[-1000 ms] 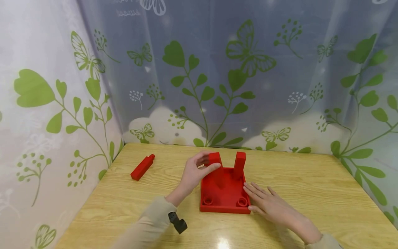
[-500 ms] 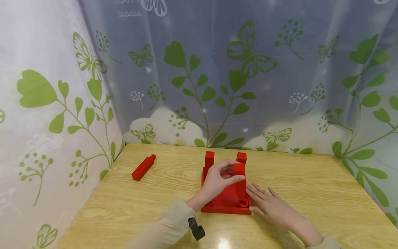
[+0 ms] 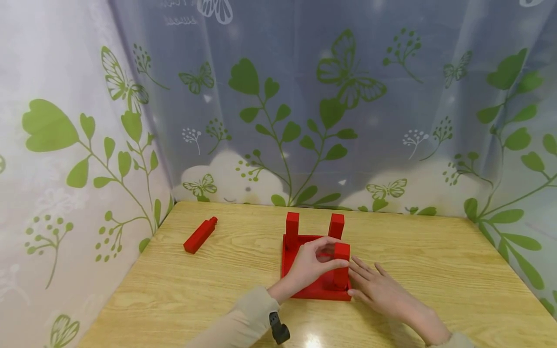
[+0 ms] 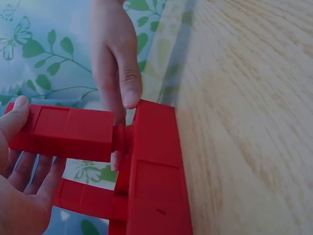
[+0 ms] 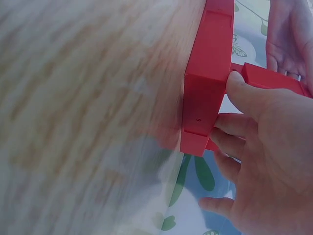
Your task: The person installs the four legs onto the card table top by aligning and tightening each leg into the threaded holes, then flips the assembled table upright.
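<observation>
My left hand [image 3: 306, 266] pinches a red square leg [image 3: 342, 251] upright over the near right corner of a red square tabletop [image 3: 315, 292], which lies underside up with a raised rim. In the left wrist view, the leg's narrow neck [image 4: 118, 138] meets that corner, with part of the neck showing. My right hand [image 3: 385, 292] touches the tabletop's right side with extended fingers, and its thumb [image 5: 237, 81] rests at the rim in the right wrist view. Two more red legs stand at the far corners, far left [image 3: 292, 229] and far right [image 3: 336, 226]. My left hand hides the near left corner.
A loose red leg [image 3: 200, 236] with a stepped round end lies on the wooden table [image 3: 235, 256] at the left. A patterned curtain [image 3: 270, 121] rises behind the table and along its sides.
My left hand has carried the leg from above the left part of the tabletop rightward and toward me, then lowered it at the near right corner. My right hand has stayed in place.
</observation>
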Tool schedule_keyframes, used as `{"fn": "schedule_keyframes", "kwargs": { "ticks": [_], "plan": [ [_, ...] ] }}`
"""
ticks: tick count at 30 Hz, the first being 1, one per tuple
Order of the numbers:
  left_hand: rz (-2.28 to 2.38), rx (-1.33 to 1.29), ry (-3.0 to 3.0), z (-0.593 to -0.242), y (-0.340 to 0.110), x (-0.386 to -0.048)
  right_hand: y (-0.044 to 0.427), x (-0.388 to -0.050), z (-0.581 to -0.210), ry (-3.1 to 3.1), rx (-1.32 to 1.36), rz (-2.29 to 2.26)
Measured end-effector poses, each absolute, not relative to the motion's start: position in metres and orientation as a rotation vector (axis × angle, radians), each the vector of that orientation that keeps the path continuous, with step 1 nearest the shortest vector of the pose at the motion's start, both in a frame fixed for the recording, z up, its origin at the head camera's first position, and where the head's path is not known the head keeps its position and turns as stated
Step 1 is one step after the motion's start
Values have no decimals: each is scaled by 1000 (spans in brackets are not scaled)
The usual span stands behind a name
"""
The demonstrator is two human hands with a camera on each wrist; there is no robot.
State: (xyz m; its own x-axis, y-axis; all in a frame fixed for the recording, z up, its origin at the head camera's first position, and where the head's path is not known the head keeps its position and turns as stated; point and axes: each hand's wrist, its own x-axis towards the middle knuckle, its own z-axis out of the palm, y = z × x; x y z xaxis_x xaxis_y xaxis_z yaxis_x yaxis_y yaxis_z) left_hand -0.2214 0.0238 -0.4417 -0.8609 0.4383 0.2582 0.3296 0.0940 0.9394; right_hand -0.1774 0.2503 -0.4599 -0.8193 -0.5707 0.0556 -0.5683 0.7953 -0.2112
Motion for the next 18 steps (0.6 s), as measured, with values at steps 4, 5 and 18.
{"fn": "schedule_keyframes", "kwargs": {
  "ticks": [4, 5, 18],
  "plan": [
    [1854, 801, 2275, -444, 23, -221, 249, -177, -459, 2963, -939, -351],
    [1845, 803, 2279, -444, 23, -221, 249, -177, -459, 2963, -940, -352],
    [1717, 961, 2370, -440, 25, -225, 249, -177, -457, 2938, -890, -352]
  ]
}}
